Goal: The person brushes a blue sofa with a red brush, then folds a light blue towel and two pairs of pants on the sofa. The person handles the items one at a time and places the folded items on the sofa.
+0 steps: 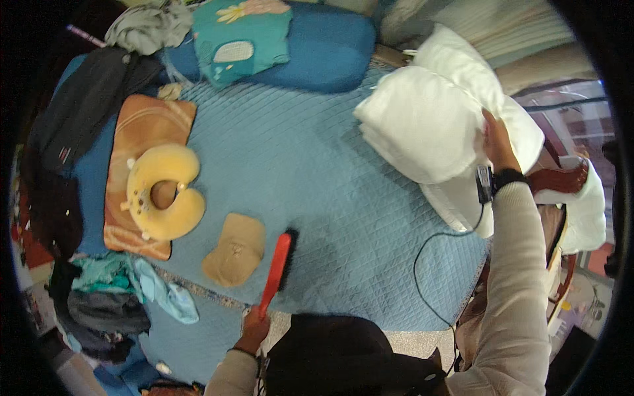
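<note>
My left hand [254, 325] grips the handle of a red bed brush [277, 272] with dark bristles, above the front edge of a blue quilted bedspread [307, 163]. Just left of the brush head lies a tan baseball cap [237, 250]. At the right, my right hand [498, 141] holds the side of a white pillow [421, 123], its fingertips partly sunk out of sight in the fabric. More white pillows [458, 57] are heaped against it. A black device with a cable [418, 272] sits at my right wrist.
A yellow neck pillow [143, 198] rests on an orange-brown pillow [148, 119] at the left. Dark clothing [79, 114] lies beyond it, with crumpled clothes [109, 312] nearer. A teal cushion [267, 39] leans on a blue bolster [332, 49] at the back. A chair [559, 180] stands right.
</note>
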`<state>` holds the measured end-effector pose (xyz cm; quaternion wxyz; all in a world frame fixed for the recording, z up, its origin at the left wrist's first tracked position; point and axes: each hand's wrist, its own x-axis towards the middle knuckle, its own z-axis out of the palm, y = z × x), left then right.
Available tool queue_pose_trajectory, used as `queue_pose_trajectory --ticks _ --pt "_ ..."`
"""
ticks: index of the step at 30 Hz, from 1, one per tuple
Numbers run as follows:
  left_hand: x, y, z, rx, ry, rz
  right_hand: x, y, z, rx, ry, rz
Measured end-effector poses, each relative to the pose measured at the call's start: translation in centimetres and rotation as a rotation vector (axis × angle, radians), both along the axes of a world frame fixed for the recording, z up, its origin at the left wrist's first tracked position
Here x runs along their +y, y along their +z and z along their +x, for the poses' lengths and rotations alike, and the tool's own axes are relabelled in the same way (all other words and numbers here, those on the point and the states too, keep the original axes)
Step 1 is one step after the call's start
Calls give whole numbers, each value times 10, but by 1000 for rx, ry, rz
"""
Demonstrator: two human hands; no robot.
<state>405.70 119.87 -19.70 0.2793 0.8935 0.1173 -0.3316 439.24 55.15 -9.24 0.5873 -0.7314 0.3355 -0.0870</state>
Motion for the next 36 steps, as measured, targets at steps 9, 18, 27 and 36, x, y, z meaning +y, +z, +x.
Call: queue_pose_trajectory --ticks 9,18,27,36 --pt "-131 0 52 -135 171 -369 222 -99 -253 258 577 2" --pt "-154 25 58 -29 57 -413 65 -99 -235 186 -509 814" --pt "-197 -33 131 -177 -264 -251 3 -144 -207 -124 -361 720" --pt "-325 -56 215 -223 -203 -309 -107 -73 -113 -294 -358 284"
